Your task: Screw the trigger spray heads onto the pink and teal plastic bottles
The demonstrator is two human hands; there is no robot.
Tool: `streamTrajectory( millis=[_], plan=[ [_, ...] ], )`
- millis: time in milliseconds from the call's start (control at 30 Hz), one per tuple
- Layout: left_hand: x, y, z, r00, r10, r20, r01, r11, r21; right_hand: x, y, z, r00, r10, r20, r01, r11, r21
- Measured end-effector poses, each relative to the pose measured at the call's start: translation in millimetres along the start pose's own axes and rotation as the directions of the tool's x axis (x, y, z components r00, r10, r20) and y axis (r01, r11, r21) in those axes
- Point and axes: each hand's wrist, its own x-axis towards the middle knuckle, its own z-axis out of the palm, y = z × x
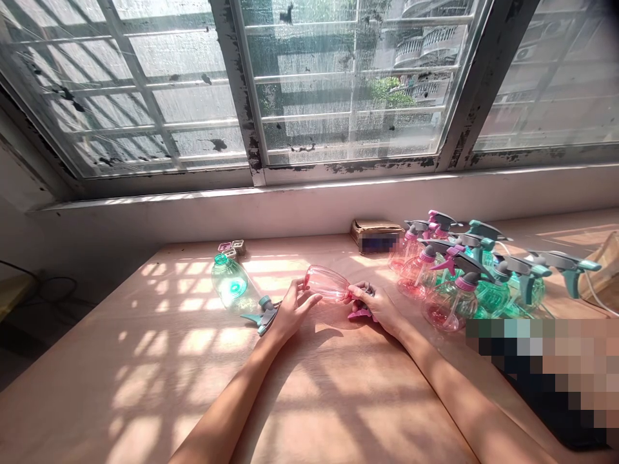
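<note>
A clear pink spray bottle point(327, 284) lies on its side between my hands on the wooden table point(193, 386). My left hand point(291, 309) cups the bottle's base end with curled fingers. My right hand point(380, 308) grips its pink and grey trigger head point(360, 314). A green spray bottle point(233, 288) with a teal trigger lies on its side just left of my left hand, untouched.
Several pink and green spray bottles point(459, 283) stand crowded at the right. A small cardboard box point(376, 233) sits by the window ledge. Small square caps point(231, 247) lie behind the green bottle. A wicker object point(604, 270) is at the far right edge.
</note>
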Motion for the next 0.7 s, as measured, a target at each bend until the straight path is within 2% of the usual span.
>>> streamTrajectory(
  millis=[133,267,500,700],
  plan=[
    [0.5,-0.3,0.0,0.999,0.041,0.029,-0.040,0.999,-0.031,-1.6,-2.6,1.2,0.999,0.021,-0.027,-0.021,1.000,0.000],
    [0.9,-3.4,-1.2,0.998,0.056,0.015,-0.056,0.998,0.004,-3.1,-6.8,2.5,0.998,0.033,-0.051,-0.033,0.999,-0.002],
    [0.0,-5.5,1.4,0.999,0.037,0.010,-0.037,0.999,0.035,-3.6,-8.3,4.3,0.998,0.048,-0.047,-0.049,0.999,-0.021],
    [0.4,-4.4,0.2,0.998,0.070,0.008,-0.070,0.997,0.032,-3.2,-7.7,3.2,0.998,0.044,-0.051,-0.045,0.999,-0.006]
  ],
)
